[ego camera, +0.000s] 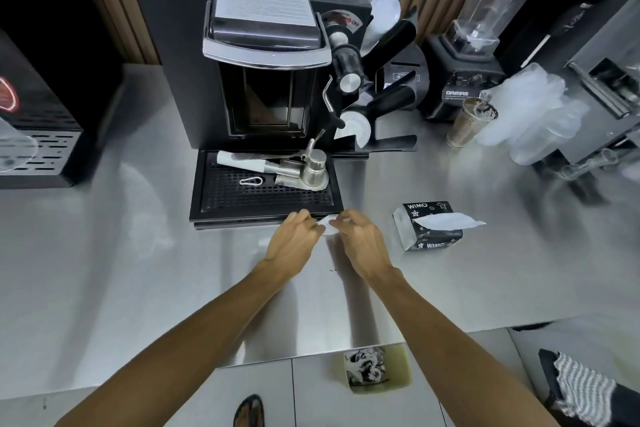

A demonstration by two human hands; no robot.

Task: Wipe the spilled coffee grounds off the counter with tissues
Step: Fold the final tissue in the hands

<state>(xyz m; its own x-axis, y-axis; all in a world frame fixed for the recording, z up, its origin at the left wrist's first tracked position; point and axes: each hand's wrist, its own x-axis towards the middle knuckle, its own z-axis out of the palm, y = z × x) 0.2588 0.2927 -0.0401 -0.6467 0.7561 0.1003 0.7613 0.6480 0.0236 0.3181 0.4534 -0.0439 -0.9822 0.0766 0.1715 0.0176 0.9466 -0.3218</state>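
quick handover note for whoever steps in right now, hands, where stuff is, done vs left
Hands: left hand and right hand both pinch one tissue by the front edge of the drip tray.
Right of them on the counter: tissue pack, next sheet sticking out.
Done: tissue in hand; crumpled tissues already lie in the bin below.
Left: a few dark specks between the wrists, likely grounds; wipe and bin them.
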